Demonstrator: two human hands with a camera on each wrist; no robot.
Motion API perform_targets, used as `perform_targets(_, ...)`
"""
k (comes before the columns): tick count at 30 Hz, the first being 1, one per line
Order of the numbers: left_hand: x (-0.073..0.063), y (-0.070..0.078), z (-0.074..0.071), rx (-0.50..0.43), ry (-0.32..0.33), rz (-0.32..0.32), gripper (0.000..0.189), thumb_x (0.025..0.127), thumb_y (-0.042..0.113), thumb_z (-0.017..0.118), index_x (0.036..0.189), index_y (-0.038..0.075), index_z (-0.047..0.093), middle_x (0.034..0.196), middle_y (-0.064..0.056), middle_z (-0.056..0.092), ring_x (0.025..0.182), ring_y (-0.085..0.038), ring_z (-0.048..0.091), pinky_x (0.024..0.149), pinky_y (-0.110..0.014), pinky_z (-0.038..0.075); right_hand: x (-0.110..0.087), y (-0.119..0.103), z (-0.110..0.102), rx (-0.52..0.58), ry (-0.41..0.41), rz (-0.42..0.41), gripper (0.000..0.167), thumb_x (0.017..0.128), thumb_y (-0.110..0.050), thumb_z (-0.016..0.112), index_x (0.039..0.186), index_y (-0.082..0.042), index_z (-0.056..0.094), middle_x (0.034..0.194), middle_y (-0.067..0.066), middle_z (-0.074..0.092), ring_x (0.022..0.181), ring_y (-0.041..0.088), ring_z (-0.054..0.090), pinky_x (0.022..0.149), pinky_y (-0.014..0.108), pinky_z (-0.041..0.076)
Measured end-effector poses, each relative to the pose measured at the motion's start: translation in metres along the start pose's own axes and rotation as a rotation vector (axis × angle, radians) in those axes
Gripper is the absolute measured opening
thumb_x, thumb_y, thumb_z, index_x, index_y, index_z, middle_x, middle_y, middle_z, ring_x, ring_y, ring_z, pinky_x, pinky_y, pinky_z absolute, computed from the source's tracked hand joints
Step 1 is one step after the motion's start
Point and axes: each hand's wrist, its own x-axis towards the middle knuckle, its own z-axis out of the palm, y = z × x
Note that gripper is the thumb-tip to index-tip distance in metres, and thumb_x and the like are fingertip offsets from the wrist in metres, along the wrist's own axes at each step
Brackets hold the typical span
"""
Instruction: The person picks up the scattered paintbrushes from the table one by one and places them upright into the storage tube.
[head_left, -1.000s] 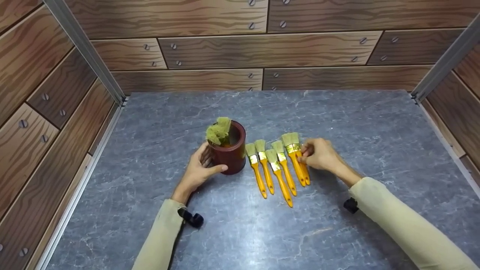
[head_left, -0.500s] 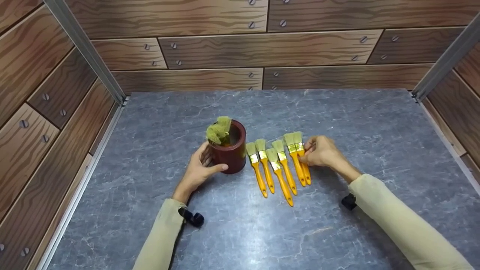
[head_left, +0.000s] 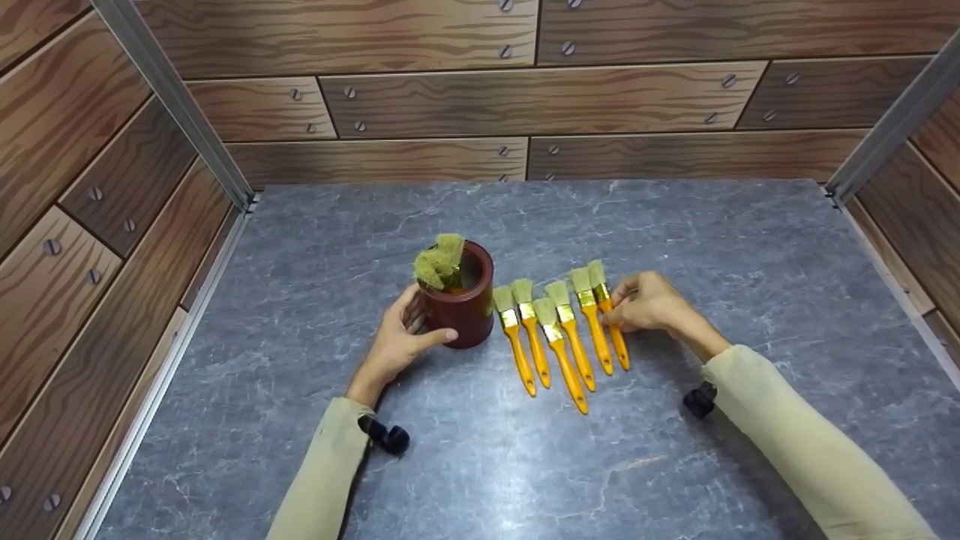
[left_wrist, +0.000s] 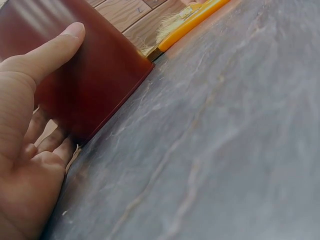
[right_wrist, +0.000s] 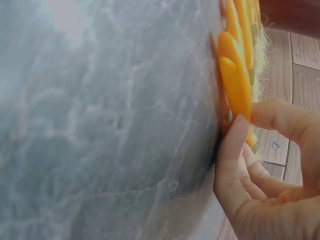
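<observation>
A grey marbled tabletop (head_left: 517,480) spreads under both hands, wood-patterned walls (head_left: 480,105) beyond them. The person's left hand (head_left: 394,337) grips a dark red cup (head_left: 466,319); the right hand (head_left: 651,304) pinches the nearest paintbrush (head_left: 619,345), five other brushes (head_left: 567,371) lying between.

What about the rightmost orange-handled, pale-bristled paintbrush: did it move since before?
Yes, the rightmost paintbrush has shifted slightly right, towards the fixed grey metal post at the right.
</observation>
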Motion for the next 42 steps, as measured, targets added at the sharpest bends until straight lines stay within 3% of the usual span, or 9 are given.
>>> perform_targets(4,0.0,0.001,-0.001,0.004,0.008,-0.004,0.092,0.084,0.006,0.093,0.162,0.012,0.044,0.159,-0.009,0.055,0.153,-0.025,0.047,0.128,-0.037,0.038,0.0,-0.01,-0.008,0.062,-0.047,-0.015,0.025,0.084,-0.006,0.086,0.099,0.001,0.067,0.083,0.002,0.071,0.069,0.011,0.069,0.07,0.027,0.066)
perform_targets(10,0.001,0.0,0.0,0.001,-0.006,0.004,0.094,0.085,0.007,0.092,0.164,0.015,0.042,0.161,-0.007,0.053,0.155,-0.024,0.045,0.129,-0.038,0.038,-0.008,-0.033,-0.02,0.144,-0.075,-0.136,0.03,0.088,-0.002,0.08,0.112,0.006,0.063,0.095,0.007,0.069,0.083,0.017,0.07,0.083,0.037,0.068)
perform_targets(17,0.002,0.0,0.001,-0.005,0.001,-0.003,0.094,0.084,0.006,0.092,0.164,0.013,0.042,0.16,-0.007,0.055,0.153,-0.023,0.047,0.128,-0.038,0.039,-0.024,-0.064,-0.019,0.201,-0.067,-0.278,0.036,0.094,-0.005,0.079,0.123,0.007,0.063,0.111,0.015,0.067,0.096,0.021,0.069,0.088,0.037,0.068)
perform_targets(31,0.001,-0.001,0.0,-0.012,-0.005,0.002,0.095,0.084,0.007,0.093,0.164,0.014,0.042,0.16,-0.007,0.055,0.153,-0.023,0.047,0.128,-0.036,0.039,-0.031,-0.123,0.004,0.325,-0.089,-0.541,0.026,0.096,0.0,0.078,0.118,0.006,0.065,0.107,0.018,0.068,0.092,0.026,0.078,0.087,0.046,0.068)
perform_targets(42,0.001,-0.001,-0.001,-0.008,-0.005,-0.016,0.094,0.086,0.005,0.091,0.164,0.012,0.04,0.163,-0.008,0.051,0.155,-0.024,0.044,0.129,-0.037,0.037,-0.031,-0.162,0.022,0.37,-0.044,-0.69,0.025,0.097,0.001,0.077,0.119,0.006,0.068,0.105,0.017,0.074,0.089,0.022,0.078,0.086,0.042,0.068)
